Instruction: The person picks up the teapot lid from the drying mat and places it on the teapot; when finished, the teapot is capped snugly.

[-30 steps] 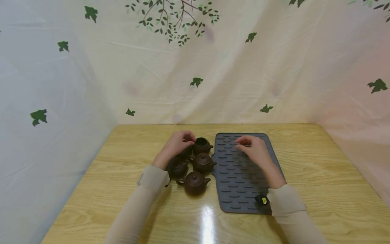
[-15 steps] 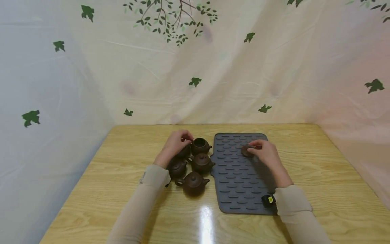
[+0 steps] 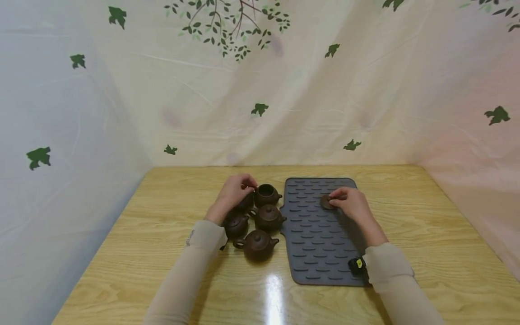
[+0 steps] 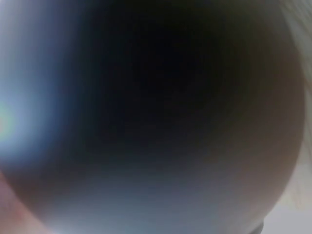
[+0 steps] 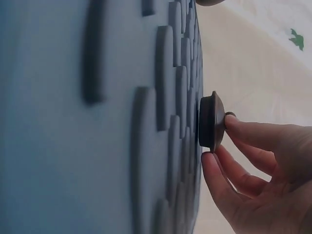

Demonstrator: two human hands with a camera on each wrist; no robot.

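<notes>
My left hand [image 3: 236, 192] pinches the handle of a lidless dark-brown teapot [image 3: 266, 195] at the back of a teapot group. The handle is mostly hidden by the fingers. Over the grey ridged mat [image 3: 300, 248], my right hand [image 3: 352, 203] holds a small round teapot lid [image 3: 326, 201] by its knob and edge. From the right wrist, the lid [image 5: 210, 122] appears flat against the mat or just off it; digits of the hand [image 5: 273, 170] touch its knob and rim. A dark, blurred round surface [image 4: 165, 97] fills the left wrist view.
Lidded teapots stand close together left of the mat: one in the middle [image 3: 269, 217], one at the front [image 3: 258, 246], one at the left [image 3: 235, 224]. Another dark pot lies partly under the left hand. A patterned cloth [image 3: 300, 99] hangs behind the wooden table [image 3: 134, 253].
The right hand has shifted right and slightly nearer over the mat; the lid in it, hard to see at first, is now down at the mat. The left hand stays at the lidless teapot.
</notes>
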